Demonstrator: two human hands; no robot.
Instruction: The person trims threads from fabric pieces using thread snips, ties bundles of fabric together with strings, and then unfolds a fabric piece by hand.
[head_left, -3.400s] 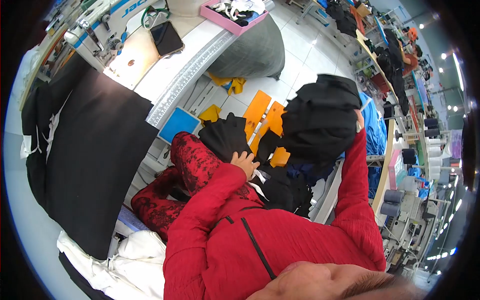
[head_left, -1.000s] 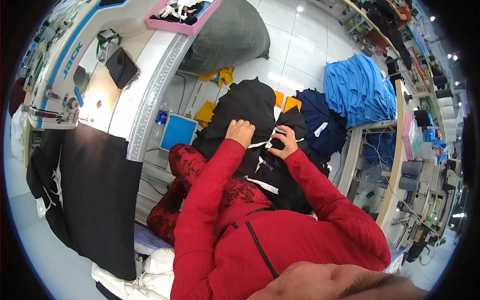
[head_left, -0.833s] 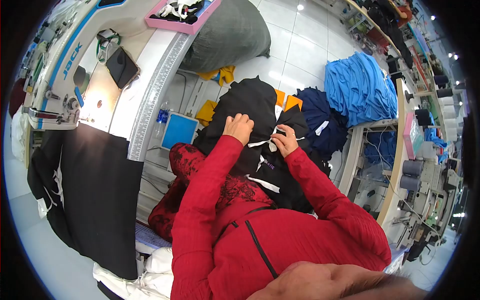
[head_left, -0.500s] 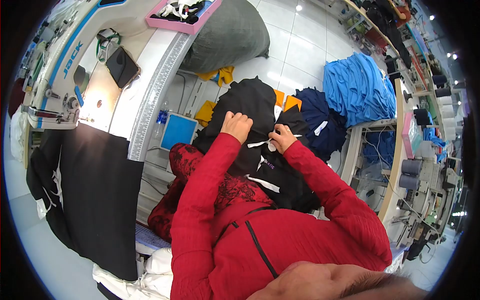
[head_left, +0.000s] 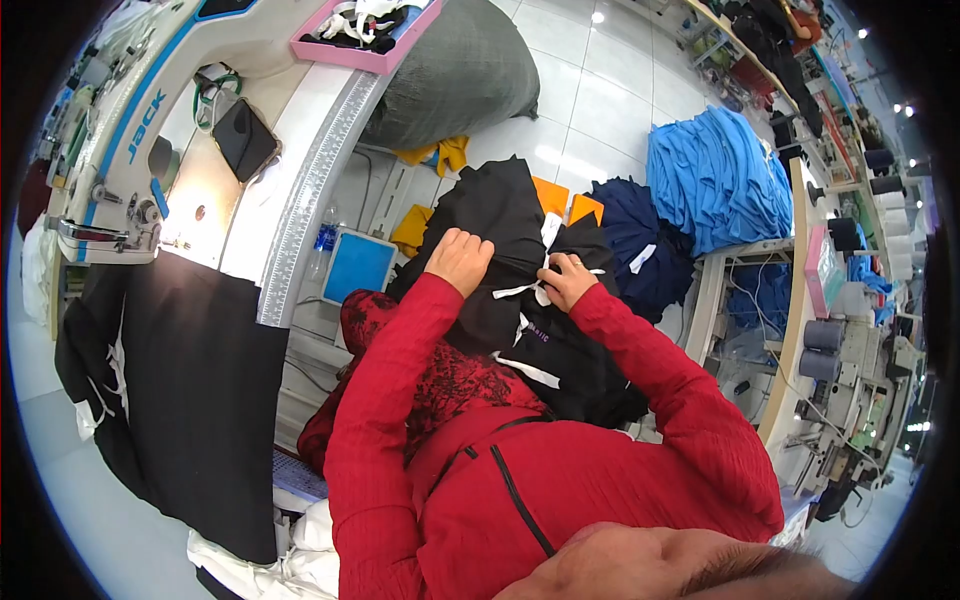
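Black fabric pieces (head_left: 497, 205) lie in a gathered pile over my lap, with white strips (head_left: 528, 370) among them. My left hand (head_left: 461, 261) is closed on the upper left part of the black fabric, its fingers curled into the cloth. To the right, my right hand (head_left: 568, 281) has its fingers bent together at a white strip (head_left: 515, 292) on the fabric; the fingertips are partly hidden. Small purple lettering (head_left: 539, 334) shows on a black piece below that hand.
On the left stands a sewing machine (head_left: 140, 130) with black cloth (head_left: 205, 390) hanging from its table. A phone (head_left: 245, 138), a ruler strip (head_left: 318, 190) and a pink tray (head_left: 375, 57) are on the table. Blue fabric (head_left: 715, 180) and navy fabric (head_left: 640, 240) are stacked to the right.
My left hand has shifted slightly left and down, drawing the black fabric with it. The right hand stays at nearly the same place by the white strip.
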